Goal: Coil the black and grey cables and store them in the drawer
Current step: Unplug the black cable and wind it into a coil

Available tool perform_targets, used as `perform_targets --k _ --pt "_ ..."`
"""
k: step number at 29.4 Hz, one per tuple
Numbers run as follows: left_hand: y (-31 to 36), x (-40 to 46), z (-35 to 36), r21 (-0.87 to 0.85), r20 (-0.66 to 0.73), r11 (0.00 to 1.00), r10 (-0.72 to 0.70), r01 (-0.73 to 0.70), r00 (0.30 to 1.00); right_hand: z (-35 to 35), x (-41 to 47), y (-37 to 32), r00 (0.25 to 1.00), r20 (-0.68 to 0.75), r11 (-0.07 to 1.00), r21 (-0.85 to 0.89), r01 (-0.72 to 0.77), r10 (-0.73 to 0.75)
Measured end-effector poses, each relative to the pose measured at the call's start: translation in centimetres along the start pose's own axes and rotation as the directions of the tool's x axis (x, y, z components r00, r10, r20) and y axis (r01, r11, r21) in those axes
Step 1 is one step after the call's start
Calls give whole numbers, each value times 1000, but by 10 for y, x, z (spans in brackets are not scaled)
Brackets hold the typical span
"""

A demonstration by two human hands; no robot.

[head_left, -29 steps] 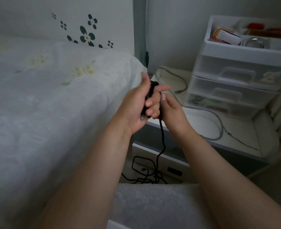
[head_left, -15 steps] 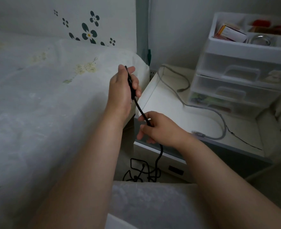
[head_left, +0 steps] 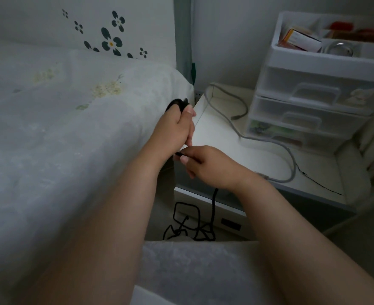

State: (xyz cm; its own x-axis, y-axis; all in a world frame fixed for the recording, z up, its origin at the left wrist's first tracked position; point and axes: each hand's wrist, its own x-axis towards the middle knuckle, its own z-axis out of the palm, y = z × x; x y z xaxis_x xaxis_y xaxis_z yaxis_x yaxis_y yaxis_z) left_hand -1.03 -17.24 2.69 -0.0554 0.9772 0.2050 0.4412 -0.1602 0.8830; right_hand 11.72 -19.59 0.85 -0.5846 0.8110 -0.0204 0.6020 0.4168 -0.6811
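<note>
- The left hand (head_left: 174,130) has dropped a little from where it was half a second ago and is clenched round the wound part of the black cable (head_left: 213,208); a dark loop now shows over its knuckles, where before only a single strand ran up past the thumb.
- The right hand (head_left: 206,164) has come back up from beside the bedside table (head_left: 258,155) and now sits just under the left, pinching the cable between thumb and fingers.
- I take that as another turn being laid onto the bundle: pull out a length, bring it round, tuck it in.
- Below the right hand the cable drops to the floor and ends in a loose tangle (head_left: 188,225) by the table's base, much as it did a second ago, so a good deal is left to wind.
- The grey cable (head_left: 289,157) lies untouched in a long curve across the tabletop, one end near the plastic drawers (head_left: 309,106).
- Those drawers are all closed, so nothing is stored yet; the job looks to be in its early part.
</note>
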Motion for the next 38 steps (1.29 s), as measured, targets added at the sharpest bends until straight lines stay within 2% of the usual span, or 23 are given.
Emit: perform_targets --k 5,10,11,13,15,17,21,24,27,31,38 --pt "1 -2 -4 82 59 996 -25 20 998 -5 0 4 995 -100 973 -231 3 -27" --pt "3 -4 -7 293 91 956 -35 7 995 -16 -3 3 950 -257 950 -297 95 -176" --pt "2 -6 -7 271 143 963 -46 5 989 -20 -2 5 933 -311 955 -283 89 -179" --pt "3 -8 -8 121 281 991 -87 55 956 -28 -1 10 907 -400 984 -165 71 -133" --pt "6 -10 -7 -88 411 976 -146 199 900 -31 2 15 879 -474 997 17 76 -59" --pt "10 -13 -6 -224 498 916 -187 334 847 -30 6 17 860 -510 992 111 65 1" --pt "14 -18 -1 -361 548 828 -184 430 816 -31 11 19 845 -532 984 172 41 58" --pt "14 -21 5 -496 581 708 -159 503 798 -31 11 20 834 -544 985 173 -1 97" --pt "16 -24 14 -559 596 621 -160 549 787 -30 11 17 857 -480 949 315 -30 186" --pt "20 -31 23 -593 595 563 -176 576 784 -33 10 11 862 -456 850 523 59 221" --pt "27 -30 22 -597 727 451 -48 664 685 -34 4 19 816 -560 813 535 228 140"
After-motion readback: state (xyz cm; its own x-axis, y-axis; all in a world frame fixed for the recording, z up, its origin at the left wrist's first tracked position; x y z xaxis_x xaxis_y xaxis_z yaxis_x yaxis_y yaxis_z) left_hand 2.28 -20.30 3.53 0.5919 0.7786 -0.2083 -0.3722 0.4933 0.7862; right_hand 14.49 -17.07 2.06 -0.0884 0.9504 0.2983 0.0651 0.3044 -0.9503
